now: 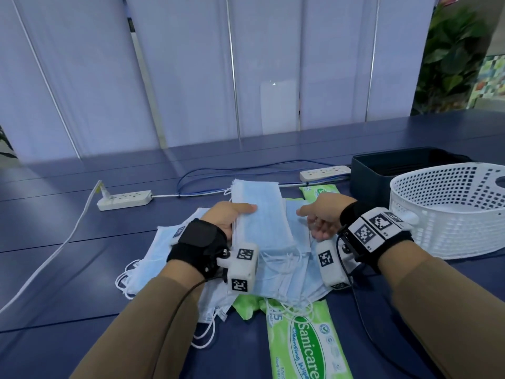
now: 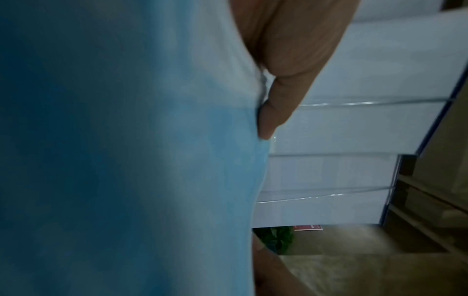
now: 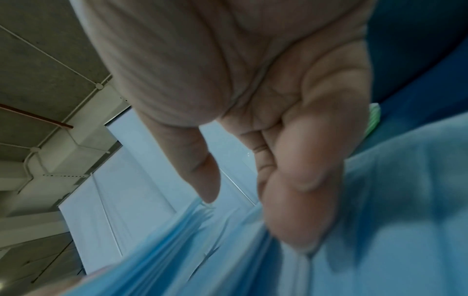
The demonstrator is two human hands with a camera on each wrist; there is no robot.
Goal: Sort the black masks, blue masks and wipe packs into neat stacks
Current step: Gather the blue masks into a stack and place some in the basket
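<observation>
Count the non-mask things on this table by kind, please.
Green wipe packs: 2 plainly seen; a green scrap under the blue masks may be a third
White power strips: 2
White basket: 1
Dark bin: 1
Total: 6

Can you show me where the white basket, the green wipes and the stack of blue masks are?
white basket point(image 1: 442, 214), head view, its holed side wall
green wipes point(image 1: 306, 343), head view, the pack's printed front
stack of blue masks point(image 1: 262, 212), head view, the top mask

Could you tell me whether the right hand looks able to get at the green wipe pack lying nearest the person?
Probably yes: the right hand holds nothing, and the wipe pack lies mostly bare; only loose blue masks and ear loops overlap its far end.
</observation>
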